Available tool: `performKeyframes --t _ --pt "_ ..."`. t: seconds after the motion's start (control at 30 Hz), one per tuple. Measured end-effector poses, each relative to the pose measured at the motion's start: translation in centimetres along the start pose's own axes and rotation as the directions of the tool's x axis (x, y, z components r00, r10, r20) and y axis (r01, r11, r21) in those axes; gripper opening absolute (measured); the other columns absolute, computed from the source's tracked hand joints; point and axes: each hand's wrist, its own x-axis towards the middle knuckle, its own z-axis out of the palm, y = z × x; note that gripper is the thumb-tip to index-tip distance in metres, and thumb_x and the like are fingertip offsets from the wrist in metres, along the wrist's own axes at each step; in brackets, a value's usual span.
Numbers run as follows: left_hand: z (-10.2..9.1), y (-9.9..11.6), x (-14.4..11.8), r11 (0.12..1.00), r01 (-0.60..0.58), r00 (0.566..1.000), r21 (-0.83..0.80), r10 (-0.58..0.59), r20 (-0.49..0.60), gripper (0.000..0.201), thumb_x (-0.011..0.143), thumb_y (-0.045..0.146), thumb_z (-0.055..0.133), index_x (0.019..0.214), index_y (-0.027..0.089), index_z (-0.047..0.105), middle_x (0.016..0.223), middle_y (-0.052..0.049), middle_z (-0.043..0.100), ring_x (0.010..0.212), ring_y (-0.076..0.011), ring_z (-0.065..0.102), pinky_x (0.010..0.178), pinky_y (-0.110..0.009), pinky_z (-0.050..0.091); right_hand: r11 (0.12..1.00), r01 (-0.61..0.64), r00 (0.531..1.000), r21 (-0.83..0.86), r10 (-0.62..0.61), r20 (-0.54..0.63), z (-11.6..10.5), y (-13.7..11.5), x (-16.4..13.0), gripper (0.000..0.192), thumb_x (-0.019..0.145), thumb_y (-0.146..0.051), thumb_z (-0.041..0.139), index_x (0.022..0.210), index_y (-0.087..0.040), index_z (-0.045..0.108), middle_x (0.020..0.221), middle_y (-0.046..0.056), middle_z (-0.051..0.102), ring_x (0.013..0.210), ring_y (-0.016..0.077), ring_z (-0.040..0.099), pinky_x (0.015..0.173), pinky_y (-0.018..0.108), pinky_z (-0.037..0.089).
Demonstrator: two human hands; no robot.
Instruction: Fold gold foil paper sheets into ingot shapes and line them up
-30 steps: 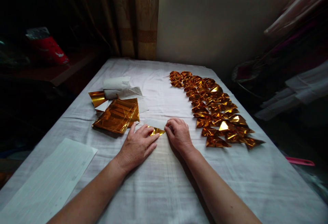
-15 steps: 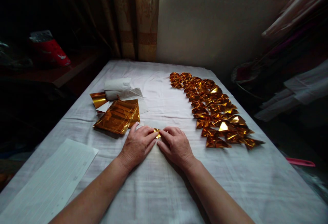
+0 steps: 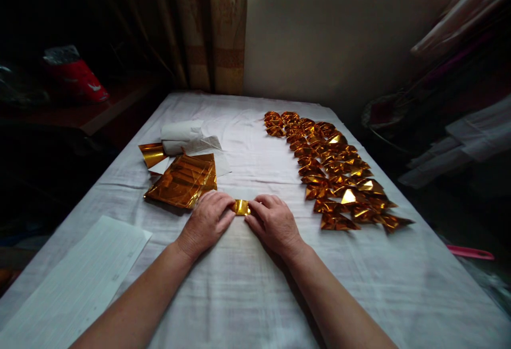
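A small folded strip of shiny gold foil paper (image 3: 241, 207) lies between my hands at the middle of the table. My left hand (image 3: 208, 218) pinches its left end, fingers bent and closed. At the right end, my right hand (image 3: 274, 222) grips the foil between thumb and fingers. Its middle shows flat and bright; both ends are hidden under my fingertips. Left of my left hand is a stack of gold foil sheets (image 3: 181, 181) in clear wrapping. Rows of folded gold foil pieces (image 3: 339, 181) with pointed ends stand to the right.
A white cloth (image 3: 247, 296) covers the table. Behind the foil stack lies a white roll (image 3: 181, 131) with crumpled clear plastic. A lined paper sheet (image 3: 83, 280) rests at the left front. A red container (image 3: 82, 77) stands on a dark side surface; a pink handle (image 3: 471, 252) is beyond the right edge.
My left hand has shifted slightly left along the foil strip, so more of its shiny middle shows. My right hand has barely moved and stays at the right end.
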Motion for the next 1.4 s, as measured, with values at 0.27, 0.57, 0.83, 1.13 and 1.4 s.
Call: performKeyframes --t 0.27,0.57,0.83,1.13,1.4 --pt "-0.3 -0.3 -0.1 0.989 -0.011 0.999 0.151 0.006 0.034 0.021 0.089 0.034 0.062 0.107 0.022 0.067 0.105 -0.005 0.067 0.099 -0.0227 0.057 0.094 -0.042 0.042 0.998 0.003 1.000 0.067 -0.004 0.005 -0.1 0.4 -0.1 0.028 0.083 -0.033 0.069 0.110 -0.022 0.067 0.105 0.008 0.065 0.097 0.0240 0.056 0.087 0.036 0.045" --pt "-0.1 0.2 0.1 0.982 -0.018 1.000 0.187 0.017 0.005 0.022 0.095 0.038 0.054 0.098 0.022 0.069 0.099 -0.005 0.066 0.091 -0.0206 0.055 0.085 -0.037 0.042 0.996 0.025 0.999 0.082 -0.022 -0.040 0.4 1.1 0.0 0.020 0.094 -0.029 0.054 0.105 -0.024 0.069 0.099 0.007 0.066 0.092 0.0204 0.058 0.084 0.033 0.047" --pt "0.1 0.2 -0.2 0.971 -0.050 0.999 0.232 0.046 0.022 0.016 0.096 0.031 0.052 0.091 0.021 0.065 0.088 -0.003 0.066 0.086 -0.0207 0.056 0.085 -0.037 0.041 0.996 0.006 0.999 0.090 -0.001 -0.052 0.8 1.6 0.3 0.020 0.096 -0.030 0.052 0.092 -0.023 0.070 0.087 0.004 0.065 0.084 0.0178 0.058 0.078 0.028 0.044" --pt "0.4 0.4 -0.2 0.974 0.069 0.998 0.217 -0.065 -0.028 0.014 0.095 0.029 0.051 0.094 0.020 0.062 0.086 -0.004 0.066 0.084 -0.0216 0.057 0.083 -0.037 0.042 0.993 -0.113 0.993 -0.013 0.113 -0.013 0.8 1.5 2.0 0.020 0.094 -0.035 0.057 0.081 -0.022 0.065 0.078 0.002 0.067 0.075 0.0166 0.058 0.067 0.027 0.035" --pt "1.2 0.7 -0.1 0.940 0.082 0.994 0.332 -0.053 -0.096 0.018 0.094 0.028 0.051 0.107 0.019 0.058 0.089 -0.007 0.066 0.086 -0.0254 0.056 0.081 -0.039 0.041 0.976 -0.173 0.985 -0.133 0.169 -0.040 1.2 1.0 2.8 0.027 0.093 -0.043 0.059 0.078 -0.021 0.064 0.075 0.003 0.067 0.069 0.0170 0.056 0.063 0.028 0.029"
